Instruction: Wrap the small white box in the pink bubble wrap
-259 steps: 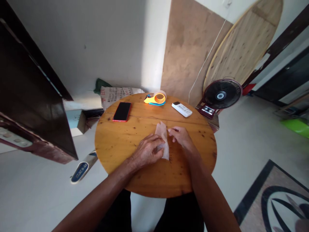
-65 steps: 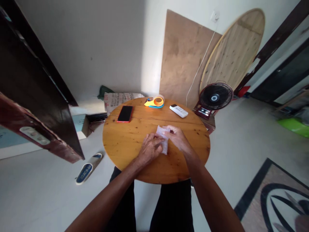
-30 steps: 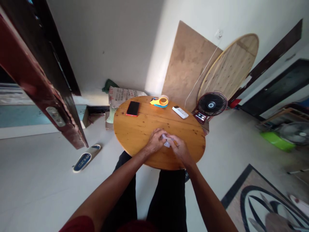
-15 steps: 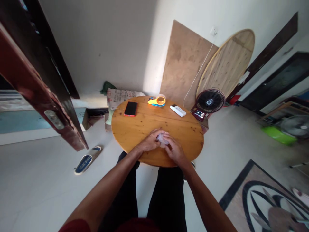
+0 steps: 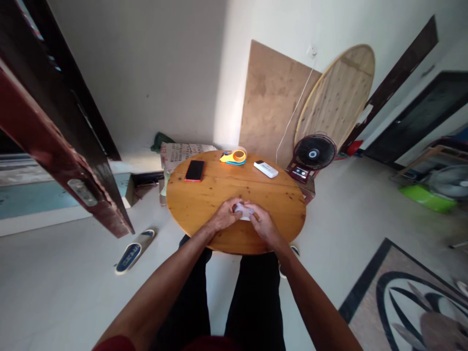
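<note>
A small pale folded piece of clear plastic or paper lies on the round wooden table near its front edge. My left hand grips its left side with curled fingers. My right hand pinches its right side. Both hands meet over the piece, which is mostly hidden between the fingers.
At the table's far side lie a red-edged phone, an orange and blue tape dispenser and a white remote. A floor fan stands to the right, a sandal on the floor to the left, a dark door far left.
The flat piece held under both hands 8.6 s ago has been folded down to a small packet between the fingers. The view has pulled back and shifted slightly.
</note>
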Tool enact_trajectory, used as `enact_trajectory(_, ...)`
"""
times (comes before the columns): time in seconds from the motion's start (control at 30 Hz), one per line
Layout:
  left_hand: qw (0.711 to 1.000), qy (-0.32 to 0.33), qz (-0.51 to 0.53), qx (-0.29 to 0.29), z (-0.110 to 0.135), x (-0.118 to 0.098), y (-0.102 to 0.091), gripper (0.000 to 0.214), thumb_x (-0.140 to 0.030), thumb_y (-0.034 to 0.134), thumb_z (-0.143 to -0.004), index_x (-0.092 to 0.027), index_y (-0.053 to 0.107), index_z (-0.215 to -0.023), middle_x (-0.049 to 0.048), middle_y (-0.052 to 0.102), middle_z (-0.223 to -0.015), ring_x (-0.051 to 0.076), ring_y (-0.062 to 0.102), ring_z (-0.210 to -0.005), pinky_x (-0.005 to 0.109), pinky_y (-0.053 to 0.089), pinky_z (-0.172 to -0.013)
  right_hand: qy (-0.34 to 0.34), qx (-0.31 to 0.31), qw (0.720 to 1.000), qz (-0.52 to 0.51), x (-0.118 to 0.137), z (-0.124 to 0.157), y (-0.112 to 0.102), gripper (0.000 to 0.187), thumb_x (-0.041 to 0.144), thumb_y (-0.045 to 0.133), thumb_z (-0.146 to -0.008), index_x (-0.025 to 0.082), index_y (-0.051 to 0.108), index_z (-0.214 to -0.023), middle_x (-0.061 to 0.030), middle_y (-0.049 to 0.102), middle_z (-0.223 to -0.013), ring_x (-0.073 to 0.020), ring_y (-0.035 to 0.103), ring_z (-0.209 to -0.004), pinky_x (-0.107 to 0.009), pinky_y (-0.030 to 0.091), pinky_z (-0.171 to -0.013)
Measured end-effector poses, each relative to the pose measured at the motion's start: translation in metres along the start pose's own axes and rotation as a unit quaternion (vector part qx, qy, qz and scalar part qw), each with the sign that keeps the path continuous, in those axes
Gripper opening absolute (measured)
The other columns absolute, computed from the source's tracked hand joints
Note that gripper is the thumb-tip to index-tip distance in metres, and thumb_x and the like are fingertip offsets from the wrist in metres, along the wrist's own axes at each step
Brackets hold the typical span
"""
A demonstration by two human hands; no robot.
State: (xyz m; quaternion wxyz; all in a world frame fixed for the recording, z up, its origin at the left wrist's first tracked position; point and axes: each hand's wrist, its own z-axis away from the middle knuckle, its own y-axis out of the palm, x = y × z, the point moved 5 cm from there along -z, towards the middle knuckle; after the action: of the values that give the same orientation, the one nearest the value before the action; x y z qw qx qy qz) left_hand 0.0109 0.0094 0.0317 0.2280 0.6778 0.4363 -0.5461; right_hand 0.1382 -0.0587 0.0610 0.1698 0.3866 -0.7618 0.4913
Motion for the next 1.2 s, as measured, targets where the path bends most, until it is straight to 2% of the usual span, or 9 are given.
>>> enact_trajectory(0.1, 0.996, -0.079, -0.026, -0.014, -0.001, 0.003, -0.004, 0.030, -0.031, 0.064, -0.071, -0.013, 0.065, -0.094, 0.0004, 0.064, -0.078, 0.014, 0.057, -0.070, 0.023, 0.046, -0.067, 0.082, -0.008, 0.994, -0.077, -0.006, -0.007, -0.003, 0.044, 0.022, 0.053, -0.081, 0.021, 0.052, -0.126, -0.0088, 0.063, -0.122, -0.0194, 0.061, -0.108, -0.037, 0.047, -0.096)
enact_trajectory(0.2, 0.989, -0.123, -0.080, -0.030, -0.005, 0.006, -0.009, 0.030, -0.036, 0.064, -0.071, -0.017, 0.069, -0.094, -0.0002, 0.067, -0.077, 0.014, 0.058, -0.068, 0.023, 0.044, -0.063, 0.117, -0.018, 0.977, -0.177, -0.009, -0.008, 0.002, 0.057, 0.024, 0.059, -0.076, 0.021, 0.045, -0.132, -0.0097, 0.058, -0.129, -0.0198, 0.059, -0.112, -0.037, 0.046, -0.099)
enact_trajectory(0.27, 0.986, -0.127, -0.100, -0.029, -0.008, 0.008, -0.012, 0.030, -0.037, 0.063, -0.071, -0.018, 0.070, -0.094, 0.0000, 0.068, -0.078, 0.015, 0.058, -0.068, 0.023, 0.043, -0.061, 0.118, -0.027, 0.966, -0.229, -0.010, -0.006, 0.006, 0.058, 0.026, 0.061, -0.075, 0.022, 0.045, -0.130, -0.0094, 0.056, -0.132, -0.0206, 0.057, -0.117, -0.038, 0.044, -0.102)
enact_trajectory(0.37, 0.987, -0.097, -0.127, -0.023, -0.013, 0.009, -0.014, 0.027, -0.037, 0.061, -0.072, -0.016, 0.072, -0.087, 0.0005, 0.067, -0.073, 0.015, 0.057, -0.066, 0.023, 0.041, -0.060, 0.125, -0.059, 0.955, -0.263, -0.015, -0.002, 0.010, 0.052, 0.028, 0.062, -0.075, 0.022, 0.047, -0.125, -0.0101, 0.056, -0.132, -0.0216, 0.055, -0.119, -0.041, 0.043, -0.104)
enact_trajectory(0.47, 0.993, -0.070, -0.098, -0.013, -0.014, 0.012, -0.012, 0.028, -0.036, 0.060, -0.074, -0.013, 0.071, -0.086, 0.0011, 0.065, -0.073, 0.014, 0.055, -0.066, 0.023, 0.043, -0.062, 0.136, -0.092, 0.948, -0.274, -0.021, -0.001, 0.013, 0.045, 0.030, 0.064, -0.074, 0.021, 0.050, -0.117, -0.0110, 0.059, -0.128, -0.0219, 0.057, -0.117, -0.042, 0.044, -0.103)
enact_trajectory(0.6, 0.997, -0.063, -0.026, -0.023, -0.011, 0.019, -0.010, 0.034, -0.037, 0.059, -0.077, -0.013, 0.067, -0.100, 0.0023, 0.066, -0.082, 0.014, 0.056, -0.071, 0.024, 0.045, -0.066, 0.143, -0.135, 0.940, -0.277, -0.024, -0.001, 0.017, 0.034, 0.032, 0.065, -0.073, 0.022, 0.051, -0.103, -0.0100, 0.065, -0.115, -0.0221, 0.062, -0.108, -0.041, 0.048, -0.097)
enact_trajectory(0.73, 0.999, -0.044, -0.007, -0.022, -0.009, 0.018, -0.008, 0.034, -0.036, 0.059, -0.079, -0.014, 0.065, -0.104, 0.0020, 0.065, -0.085, 0.013, 0.055, -0.073, 0.023, 0.045, -0.068, 0.144, -0.122, 0.954, -0.233, -0.020, 0.000, 0.017, 0.027, 0.033, 0.060, -0.079, 0.020, 0.055, -0.102, -0.0090, 0.065, -0.110, -0.0212, 0.062, -0.104, -0.039, 0.049, -0.095)
enact_trajectory(1.03, 0.995, -0.059, 0.079, 0.007, -0.008, 0.011, -0.004, 0.041, -0.034, 0.063, -0.076, -0.012, 0.058, -0.110, 0.0032, 0.064, -0.092, 0.013, 0.056, -0.078, 0.022, 0.045, -0.071, 0.151, -0.094, 0.961, -0.213, -0.021, -0.001, 0.017, 0.036, 0.034, 0.058, -0.081, 0.020, 0.058, -0.115, -0.0088, 0.064, -0.118, -0.0217, 0.062, -0.107, -0.037, 0.048, -0.097)
enact_trajectory(1.2, 0.990, -0.061, 0.125, 0.013, -0.007, 0.011, -0.001, 0.049, -0.037, 0.067, -0.073, -0.013, 0.055, -0.114, 0.0042, 0.063, -0.095, 0.013, 0.056, -0.080, 0.022, 0.045, -0.074, 0.142, -0.077, 0.970, -0.184, -0.018, -0.003, 0.014, 0.032, 0.034, 0.058, -0.082, 0.021, 0.062, -0.112, -0.0075, 0.061, -0.125, -0.0222, 0.058, -0.113, -0.036, 0.046, -0.099)
